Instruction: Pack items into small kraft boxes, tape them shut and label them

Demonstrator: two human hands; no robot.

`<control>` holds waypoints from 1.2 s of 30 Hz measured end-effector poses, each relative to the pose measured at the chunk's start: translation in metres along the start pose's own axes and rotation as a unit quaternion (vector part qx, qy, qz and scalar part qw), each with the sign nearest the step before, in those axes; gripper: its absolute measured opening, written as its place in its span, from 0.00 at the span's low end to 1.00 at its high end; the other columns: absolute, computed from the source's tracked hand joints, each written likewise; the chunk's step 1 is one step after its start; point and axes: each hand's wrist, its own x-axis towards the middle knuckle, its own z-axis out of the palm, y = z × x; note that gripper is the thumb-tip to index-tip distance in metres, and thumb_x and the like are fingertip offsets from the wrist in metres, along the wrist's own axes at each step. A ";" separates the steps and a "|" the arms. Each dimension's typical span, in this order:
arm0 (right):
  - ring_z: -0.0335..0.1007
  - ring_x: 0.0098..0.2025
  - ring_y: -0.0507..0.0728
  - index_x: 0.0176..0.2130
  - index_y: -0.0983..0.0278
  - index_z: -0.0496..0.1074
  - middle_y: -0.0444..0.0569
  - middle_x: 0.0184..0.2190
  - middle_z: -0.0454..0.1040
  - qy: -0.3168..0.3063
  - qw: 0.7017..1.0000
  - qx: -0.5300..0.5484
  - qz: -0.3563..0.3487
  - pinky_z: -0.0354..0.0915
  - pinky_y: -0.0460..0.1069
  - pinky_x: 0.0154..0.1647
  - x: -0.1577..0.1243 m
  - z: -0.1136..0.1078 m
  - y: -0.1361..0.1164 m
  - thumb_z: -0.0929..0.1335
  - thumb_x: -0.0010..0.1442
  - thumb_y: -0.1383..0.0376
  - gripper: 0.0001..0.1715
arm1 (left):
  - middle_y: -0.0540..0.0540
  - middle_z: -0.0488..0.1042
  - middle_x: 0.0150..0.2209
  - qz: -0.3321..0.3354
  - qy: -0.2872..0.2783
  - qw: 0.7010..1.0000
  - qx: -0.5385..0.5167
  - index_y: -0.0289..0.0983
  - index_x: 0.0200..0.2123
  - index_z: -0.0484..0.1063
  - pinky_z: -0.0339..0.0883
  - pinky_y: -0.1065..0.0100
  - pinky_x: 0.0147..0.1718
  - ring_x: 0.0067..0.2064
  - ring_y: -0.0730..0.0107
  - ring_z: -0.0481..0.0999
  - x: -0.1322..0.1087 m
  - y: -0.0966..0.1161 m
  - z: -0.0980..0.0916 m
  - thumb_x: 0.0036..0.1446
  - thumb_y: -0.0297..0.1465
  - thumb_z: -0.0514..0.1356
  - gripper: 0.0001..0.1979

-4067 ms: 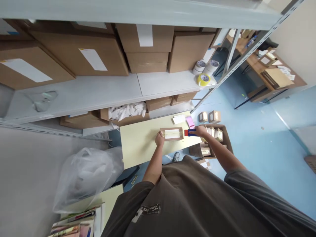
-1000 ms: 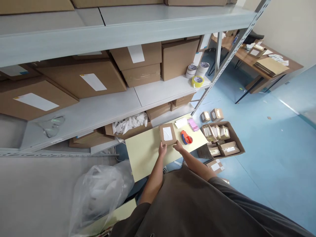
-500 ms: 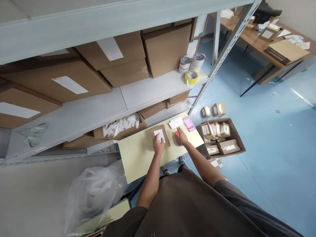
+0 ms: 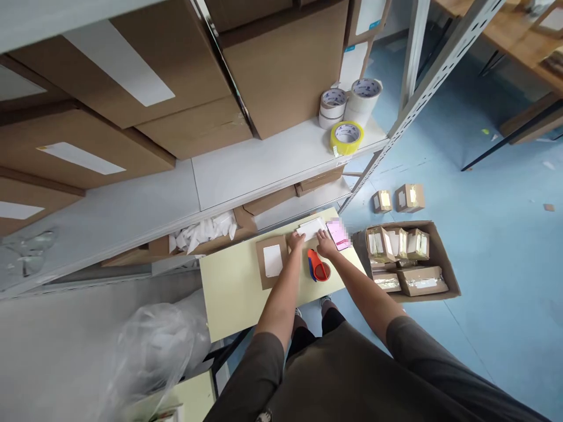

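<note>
A small stack of white labels lies at the back of the pale yellow table. My left hand has its fingers closed at the stack's left edge. At the lower right edge, my right hand pinches the same stack. Left of my left hand is a flat brown cardboard box with a white label on top. A red tape dispenser with a blue part lies between my forearms. Just right of the labels rests a phone with a pink screen, partly blurred.
Ahead, a metal shelf holds big cartons, white tape rolls and a yellow tape roll. On the floor at right stands an open carton of small taped boxes, with two small boxes behind it. Clear plastic hangs at lower left.
My left hand has left the cardboard box and gone right to the white labels. My right hand has let go of the tape dispenser and moved up to the labels. The view has shifted closer.
</note>
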 end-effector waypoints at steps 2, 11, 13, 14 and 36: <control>0.34 0.82 0.66 0.79 0.71 0.50 0.56 0.81 0.40 -0.002 1.000 -0.017 -0.015 0.56 0.59 0.76 0.000 0.003 -0.001 0.64 0.62 0.72 0.50 | 0.37 0.86 0.46 -0.025 0.037 0.999 -0.009 0.36 0.50 0.80 0.74 0.67 0.44 0.45 0.59 0.85 0.002 0.003 0.005 0.58 0.30 0.68 0.16; 0.47 0.80 0.68 0.74 0.65 0.63 0.57 0.76 0.59 0.104 0.985 0.126 -0.059 0.57 0.65 0.76 -0.019 -0.001 0.003 0.66 0.58 0.73 0.46 | 0.37 0.86 0.43 0.007 0.078 0.996 0.033 0.37 0.44 0.81 0.73 0.61 0.46 0.46 0.55 0.85 -0.019 0.027 -0.010 0.59 0.29 0.65 0.10; 0.55 0.76 0.66 0.72 0.66 0.65 0.59 0.73 0.64 0.175 0.968 0.175 -0.032 0.58 0.64 0.75 -0.024 -0.004 0.002 0.65 0.62 0.69 0.41 | 0.38 0.86 0.43 0.020 0.077 0.996 0.038 0.39 0.44 0.82 0.73 0.60 0.47 0.46 0.54 0.84 -0.026 0.029 -0.020 0.61 0.30 0.64 0.09; 0.59 0.74 0.66 0.72 0.66 0.65 0.60 0.72 0.67 0.203 0.959 0.198 -0.012 0.59 0.63 0.74 -0.025 -0.006 0.001 0.65 0.64 0.67 0.39 | 0.39 0.86 0.43 0.031 0.075 0.996 0.035 0.39 0.44 0.82 0.73 0.60 0.48 0.46 0.54 0.84 -0.030 0.029 -0.025 0.62 0.31 0.63 0.09; 0.65 0.31 0.57 0.28 0.56 0.62 0.44 0.26 0.70 0.212 0.887 0.409 -0.038 0.66 0.50 0.33 -0.081 -0.077 -0.037 0.71 0.55 0.36 0.30 | 0.40 0.83 0.48 0.127 0.108 0.973 -0.162 0.38 0.47 0.79 0.73 0.63 0.52 0.49 0.62 0.81 -0.112 0.042 -0.097 0.58 0.36 0.69 0.14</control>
